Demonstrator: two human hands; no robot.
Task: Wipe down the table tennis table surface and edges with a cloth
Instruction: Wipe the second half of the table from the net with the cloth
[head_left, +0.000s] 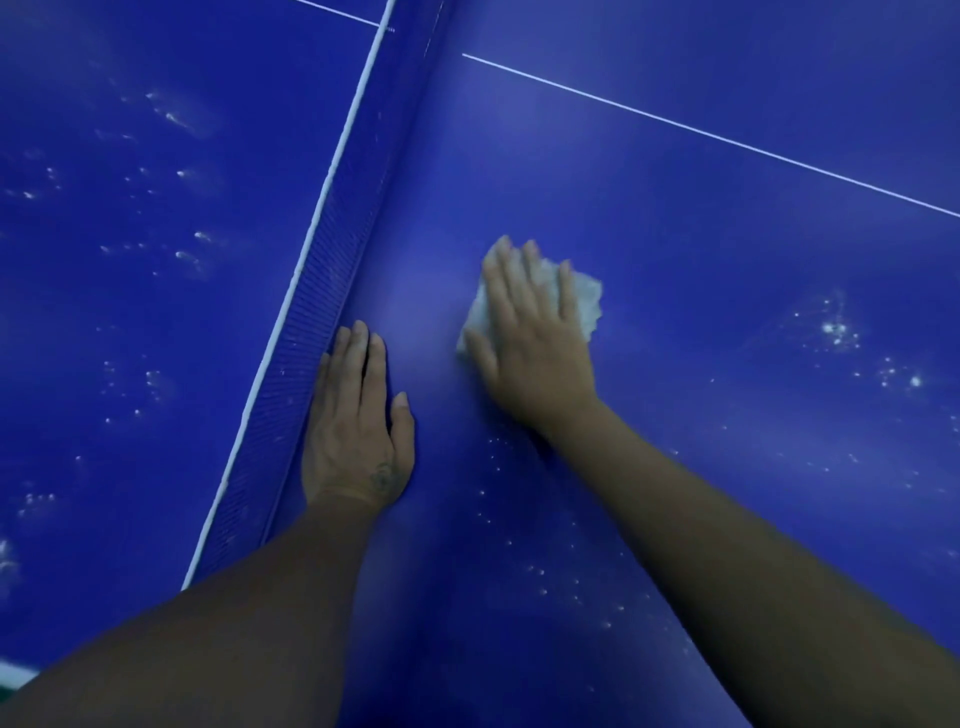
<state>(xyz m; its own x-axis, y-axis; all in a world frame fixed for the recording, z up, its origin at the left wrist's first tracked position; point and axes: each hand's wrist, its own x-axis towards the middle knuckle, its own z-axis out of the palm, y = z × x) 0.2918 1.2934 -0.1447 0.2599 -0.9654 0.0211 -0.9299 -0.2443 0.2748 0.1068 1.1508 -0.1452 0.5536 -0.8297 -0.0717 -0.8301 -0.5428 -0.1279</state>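
Wiping: right grip (535, 338), fingers straight, presses cloth (587, 304) on desk (727, 249)
Bracing: left grip (358, 415) flat, empty, beside net (337, 249)
Next: sweep toward 3 o'clock specks (837, 328)

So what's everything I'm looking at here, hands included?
table tennis table: one, blue, fills the view
net: one, blue mesh with a white top band, runs diagonally across the left
lines: two, white, one each side of the net, near the top
specks: many, whitish, scattered on both sides of the net
cloth: one, white, crumpled under the right hand
left hand: one, flat on the table beside the net
right hand: one, pressing on the cloth
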